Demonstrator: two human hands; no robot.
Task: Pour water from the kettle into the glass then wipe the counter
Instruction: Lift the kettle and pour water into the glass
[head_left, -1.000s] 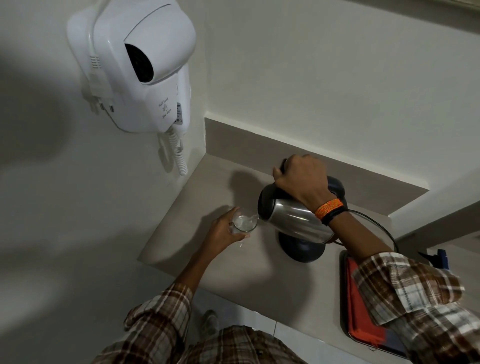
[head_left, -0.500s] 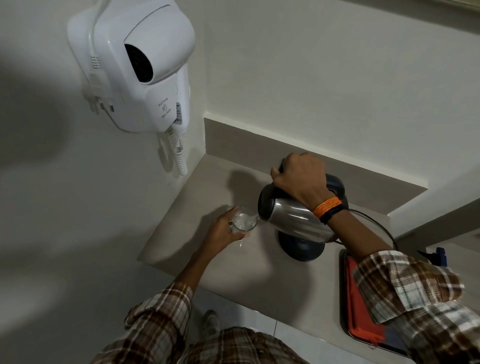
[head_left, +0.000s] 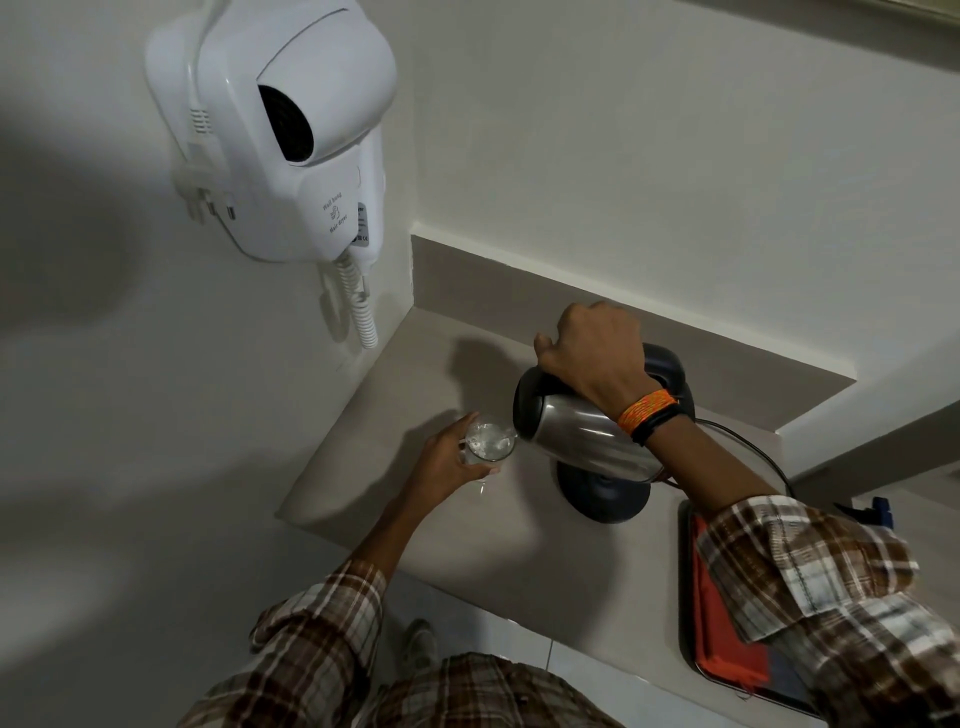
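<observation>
Head view, looking down at a beige counter (head_left: 467, 551) set into a wall corner. The right hand (head_left: 597, 358) is wrapped tight around the black handle of a steel kettle (head_left: 587, 441), which is tipped to the left with its spout meeting the rim of the glass (head_left: 488, 441). The kettle is lifted off its round black base (head_left: 602, 499), which sits on the counter directly beneath it; a black cord (head_left: 748, 447) runs from there off to the right. The left hand (head_left: 447, 462) is curled around the glass from the left side, fingers closed on its wall, holding it just left of the kettle spout; water shows inside the glass, clear and glinting. Whether the glass rests on the counter or is held slightly above it cannot be told. The right wrist wears an orange band (head_left: 647, 410) beside a black one. Both arms are in brown plaid sleeves. At the right edge of the counter lies a tray (head_left: 688, 597) holding a red cloth (head_left: 722, 623), partly hidden by the right sleeve. A white wall-hung hair dryer (head_left: 291, 130) is mounted on the left wall above the counter, its coiled cord hanging down.
</observation>
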